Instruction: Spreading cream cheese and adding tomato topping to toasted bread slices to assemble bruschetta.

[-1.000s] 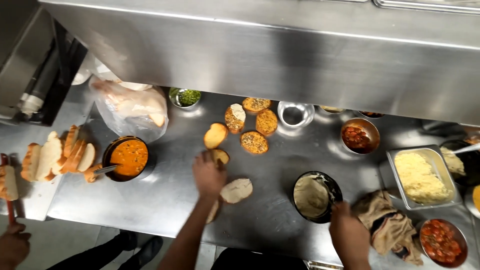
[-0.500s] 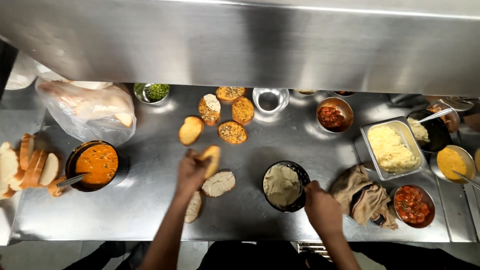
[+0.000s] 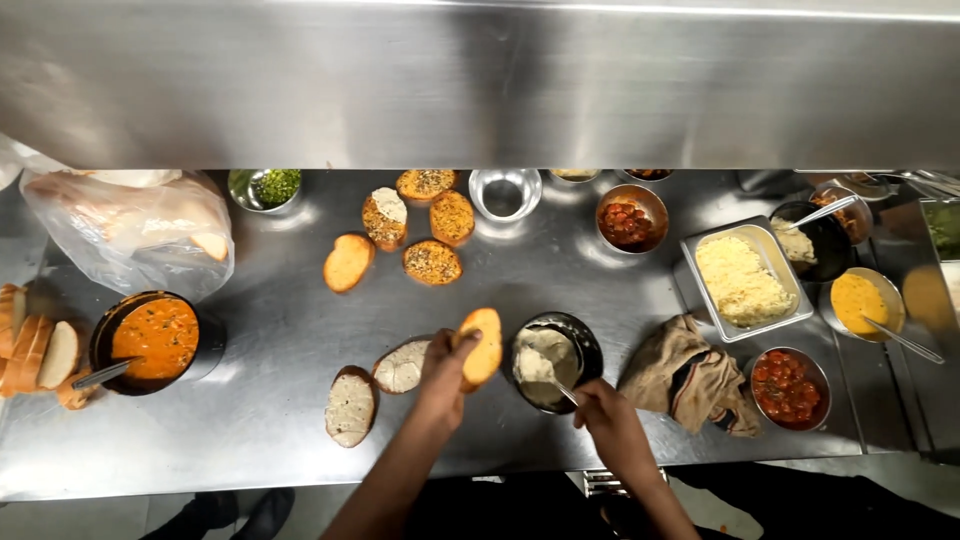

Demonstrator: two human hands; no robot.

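Here, just below the middle of the frame, the left hand (image 3: 442, 368) is closed around a slice of bread (image 3: 482, 346), gripping it by its lower edge so that it stands tilted up off the steel table (image 3: 270, 330). The right hand (image 3: 606, 412), a little lower and to the right, is curled around the handle of a spoon (image 3: 560, 385) whose tip sits in the pale spread inside a dark bowl (image 3: 553, 358) — the bowl is just beside the held slice, on its right.

Left of the left hand lie two slices already spread pale: one slice (image 3: 402, 365) touching the hand's side, another slice (image 3: 352, 405) lower and further left. Higher up, toward the top centre, are four seeded toasted rounds (image 3: 433, 262) and a plain bun half (image 3: 348, 262) (one of the rounds has a dab of spread on it).

At the left edge sits a black pot of orange sauce (image 3: 155, 338) with a utensil in it, sliced bread (image 3: 35, 345) beside it, and a clear plastic bag (image 3: 140, 235) above. To the right of the bowl is a crumpled brown cloth (image 3: 690, 375), then a steel tray of grated cheese (image 3: 745, 280) and a bowl of red chunky sauce (image 3: 788, 385) — well apart from both hands.
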